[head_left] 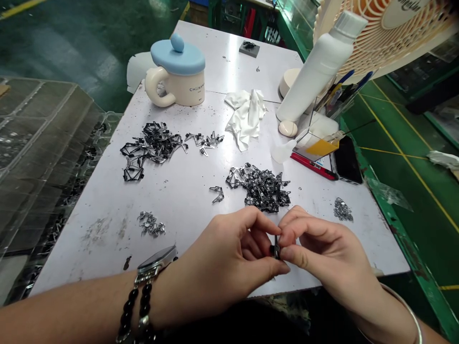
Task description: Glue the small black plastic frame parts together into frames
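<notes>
My left hand [229, 255] and my right hand [322, 248] meet over the near edge of the white table, thumbs and fingers pinched together. Between them is a small black and metal part [275, 249], mostly hidden by the fingertips. Just beyond my hands lies a dense pile of black and silver clip-like parts [263, 188], with one loose part [217, 194] to its left. A second pile of angular black-and-metal parts [154, 143] spreads farther left. Small silver metal pieces [152, 224] lie near my left wrist, and another little heap of metal pieces [343, 209] sits right of my right hand.
A mug with a blue lid [177, 71] stands at the back left. Crumpled white cloth [246, 114] lies mid-table. On the right are a leaning white bottle [319, 67], a clear pen holder [315, 134], a phone [347, 160] and a fan [387, 33]. Clear trays [43, 143] flank the left edge.
</notes>
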Available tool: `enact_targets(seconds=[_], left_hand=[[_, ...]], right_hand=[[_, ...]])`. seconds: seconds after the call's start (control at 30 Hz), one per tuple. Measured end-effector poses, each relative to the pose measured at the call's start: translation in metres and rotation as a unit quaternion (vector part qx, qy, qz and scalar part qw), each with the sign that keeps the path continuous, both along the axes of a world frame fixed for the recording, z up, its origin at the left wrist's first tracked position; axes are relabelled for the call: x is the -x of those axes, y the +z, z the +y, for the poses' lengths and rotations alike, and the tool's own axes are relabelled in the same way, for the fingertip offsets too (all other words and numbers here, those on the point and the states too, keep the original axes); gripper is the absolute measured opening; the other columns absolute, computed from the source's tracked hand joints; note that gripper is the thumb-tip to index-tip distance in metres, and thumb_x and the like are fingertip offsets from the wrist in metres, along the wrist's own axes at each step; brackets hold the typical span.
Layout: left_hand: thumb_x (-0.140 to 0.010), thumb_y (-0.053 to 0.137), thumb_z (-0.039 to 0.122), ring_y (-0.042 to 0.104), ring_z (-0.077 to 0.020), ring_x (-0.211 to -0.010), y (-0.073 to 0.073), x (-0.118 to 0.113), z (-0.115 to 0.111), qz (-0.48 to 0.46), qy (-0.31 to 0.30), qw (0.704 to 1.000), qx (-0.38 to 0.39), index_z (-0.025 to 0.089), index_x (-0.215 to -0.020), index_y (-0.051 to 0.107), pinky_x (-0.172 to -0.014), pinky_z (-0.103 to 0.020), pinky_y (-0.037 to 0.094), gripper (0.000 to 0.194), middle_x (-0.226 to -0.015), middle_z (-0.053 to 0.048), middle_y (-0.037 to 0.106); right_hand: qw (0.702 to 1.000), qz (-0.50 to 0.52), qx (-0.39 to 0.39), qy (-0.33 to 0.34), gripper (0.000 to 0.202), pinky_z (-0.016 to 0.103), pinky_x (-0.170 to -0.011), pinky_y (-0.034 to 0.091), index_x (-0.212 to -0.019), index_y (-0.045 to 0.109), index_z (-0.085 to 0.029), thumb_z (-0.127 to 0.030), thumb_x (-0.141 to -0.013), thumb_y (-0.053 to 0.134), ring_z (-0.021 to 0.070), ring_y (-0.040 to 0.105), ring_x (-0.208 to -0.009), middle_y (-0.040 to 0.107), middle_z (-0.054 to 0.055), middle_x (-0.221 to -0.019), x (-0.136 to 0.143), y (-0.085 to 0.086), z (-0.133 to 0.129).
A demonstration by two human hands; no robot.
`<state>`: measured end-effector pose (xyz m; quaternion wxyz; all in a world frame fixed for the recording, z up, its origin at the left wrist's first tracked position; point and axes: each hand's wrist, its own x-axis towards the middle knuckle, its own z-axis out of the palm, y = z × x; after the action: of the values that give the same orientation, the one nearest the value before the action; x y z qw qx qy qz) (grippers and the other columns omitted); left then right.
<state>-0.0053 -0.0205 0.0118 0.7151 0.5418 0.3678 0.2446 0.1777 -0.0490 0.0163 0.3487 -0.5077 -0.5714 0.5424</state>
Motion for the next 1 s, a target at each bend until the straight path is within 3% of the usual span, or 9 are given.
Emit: enact_targets(seconds=[0.43,0.83,1.0], left_hand=[[-0.072,0.074,0.016,0.053,-0.0058,-0.059,0.0006,0.0002,-0.0034,-0.013,0.005,1.000,-0.009,0.017,-0.090,0.060,-0.054,-0.013,0.046,0.023,-0.068,0.005,0.061],[-0.077,0.068,0.018,0.058,-0.0058,-0.062,-0.0015,0.0012,-0.0062,-0.013,0.001,0.993,-0.115,0.018,-0.086,0.056,-0.059,-0.013,0.050,0.015,-0.072,0.005,0.061],[-0.081,0.063,0.016,0.060,-0.0070,-0.063,-0.0001,0.0023,-0.0074,-0.014,-0.007,0.988,-0.155,0.016,-0.087,0.055,-0.060,-0.015,0.051,0.010,-0.072,0.003,0.060]], right_hand=[[0.999,-0.009,-0.033,-0.016,0.007,0.025,-0.068,0.043,-0.077,0.065,-0.029,-0.022,-0.079,0.067,0.0089,0.054,-0.075,0.057,-0.004,-0.077,0.0007,-0.0061,-0.0046],[0.998,0.001,-0.033,-0.052,0.018,0.023,-0.065,0.041,-0.073,0.056,-0.024,-0.024,-0.073,0.073,0.0083,0.050,-0.071,0.051,-0.005,-0.074,0.0023,-0.0059,-0.0067],[0.999,-0.018,0.004,-0.046,0.012,0.026,-0.069,0.040,-0.080,0.065,-0.030,-0.030,-0.072,0.074,0.0111,0.050,-0.081,0.049,-0.002,-0.086,-0.0003,-0.0047,-0.0069]])
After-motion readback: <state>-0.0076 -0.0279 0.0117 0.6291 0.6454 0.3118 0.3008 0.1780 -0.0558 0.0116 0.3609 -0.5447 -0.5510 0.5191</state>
